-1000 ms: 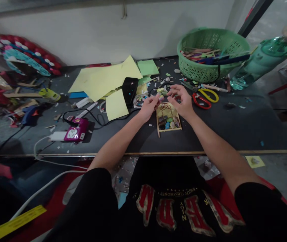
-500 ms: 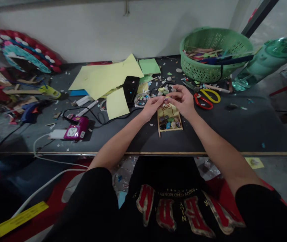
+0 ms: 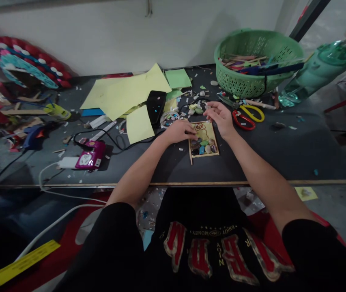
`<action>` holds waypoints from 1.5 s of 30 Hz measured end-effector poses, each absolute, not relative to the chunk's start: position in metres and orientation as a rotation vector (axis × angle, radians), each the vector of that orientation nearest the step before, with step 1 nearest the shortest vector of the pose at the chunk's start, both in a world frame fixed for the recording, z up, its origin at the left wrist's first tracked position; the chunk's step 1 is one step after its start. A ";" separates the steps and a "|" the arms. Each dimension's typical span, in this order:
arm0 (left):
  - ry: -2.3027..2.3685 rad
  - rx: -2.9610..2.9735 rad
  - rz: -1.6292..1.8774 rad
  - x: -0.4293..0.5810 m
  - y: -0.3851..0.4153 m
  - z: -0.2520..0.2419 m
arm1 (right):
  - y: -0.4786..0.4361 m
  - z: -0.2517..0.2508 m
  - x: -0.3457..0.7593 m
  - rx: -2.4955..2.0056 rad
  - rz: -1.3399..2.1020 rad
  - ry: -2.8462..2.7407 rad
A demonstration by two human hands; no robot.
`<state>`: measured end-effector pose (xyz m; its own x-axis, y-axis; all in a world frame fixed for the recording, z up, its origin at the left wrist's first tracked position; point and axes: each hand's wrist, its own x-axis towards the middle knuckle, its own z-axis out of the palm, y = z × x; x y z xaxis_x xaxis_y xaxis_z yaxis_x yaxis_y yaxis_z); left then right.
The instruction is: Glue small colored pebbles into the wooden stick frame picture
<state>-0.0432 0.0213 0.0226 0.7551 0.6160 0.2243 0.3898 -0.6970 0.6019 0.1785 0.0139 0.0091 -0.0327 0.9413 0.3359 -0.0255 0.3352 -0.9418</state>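
Observation:
A small stick-edged frame with a yellow backing lies flat on the dark table. Coloured stones fill its near half, and thin reddish-brown thread curls over the far half. My left hand rests at the frame's left side, fingers a little apart and reaching over its edge, with nothing visible in them. Above the frame's far right corner, my right hand is raised with thumb and fingertips pinched together; anything between them is too small to make out.
Behind the frame lie loose stones and paper scraps. Scissors and a green basket of sticks stand right, beside a bottle. Yellow paper, a black phone and a purple plug adapter are left.
My hands were together over the frame's far edge; now they are apart. The left has moved left and nearer me, while the right stays raised at the far right corner.

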 end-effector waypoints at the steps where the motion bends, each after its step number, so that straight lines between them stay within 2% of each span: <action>1: 0.747 2.423 0.541 -0.043 0.022 0.022 | 0.015 0.007 0.179 -0.921 0.984 -1.360; 32: 0.661 2.269 0.421 -0.045 0.019 0.028 | 0.014 0.002 0.173 -0.965 1.005 -1.376; 36: 0.672 2.225 0.488 -0.042 0.020 0.024 | 0.012 0.004 0.173 -0.971 0.999 -1.398; 42: 0.766 1.856 0.785 -0.032 0.010 0.032 | 0.007 0.010 0.172 -0.966 0.980 -1.382; 45: 0.740 2.004 0.748 -0.025 0.004 0.032 | 0.011 0.007 0.175 -0.977 0.976 -1.360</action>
<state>-0.0251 0.0039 0.0322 0.6458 0.7288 0.2276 0.2202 -0.4632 0.8584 0.1751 0.0111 0.0075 -0.0140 0.9507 0.3098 0.0111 0.3100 -0.9507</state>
